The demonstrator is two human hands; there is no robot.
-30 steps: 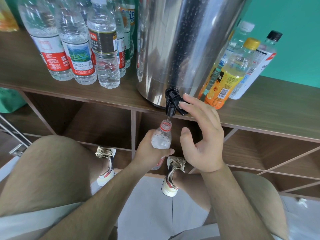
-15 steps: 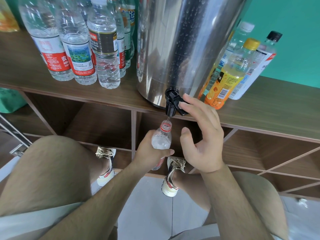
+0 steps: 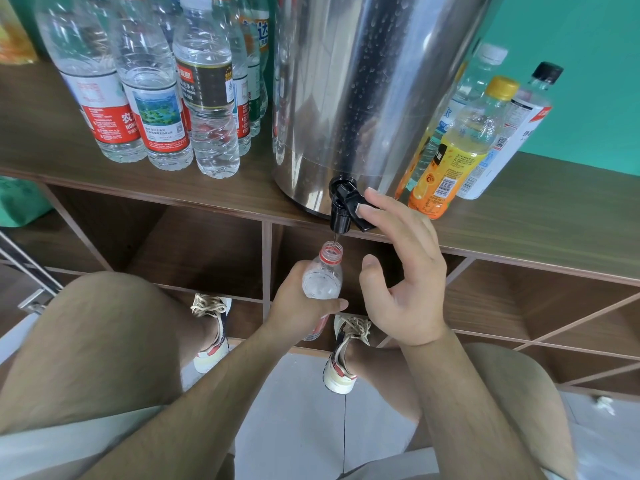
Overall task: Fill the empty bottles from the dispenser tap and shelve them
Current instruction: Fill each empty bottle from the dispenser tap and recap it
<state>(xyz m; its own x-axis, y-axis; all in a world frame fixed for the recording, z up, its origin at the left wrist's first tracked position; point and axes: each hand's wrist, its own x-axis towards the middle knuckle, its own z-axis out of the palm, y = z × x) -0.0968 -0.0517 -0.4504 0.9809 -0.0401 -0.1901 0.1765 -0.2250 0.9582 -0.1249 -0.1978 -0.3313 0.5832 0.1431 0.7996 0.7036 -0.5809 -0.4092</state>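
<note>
A steel dispenser (image 3: 363,95) stands on the wooden shelf top (image 3: 540,216), its black tap (image 3: 341,206) hanging over the front edge. My left hand (image 3: 301,306) grips a small clear bottle (image 3: 323,278) with a red neck ring, held upright with its open mouth right under the spout. A thin stream of water runs into it. My right hand (image 3: 405,271) presses the tap lever with straight fingertips, thumb held apart.
Several clear water bottles (image 3: 156,98) stand left of the dispenser. An orange-labelled juice bottle (image 3: 450,157) and other bottles stand to its right. Open wooden cubbies (image 3: 194,251) lie below the shelf top. My knees and shoes are beneath, over a tiled floor.
</note>
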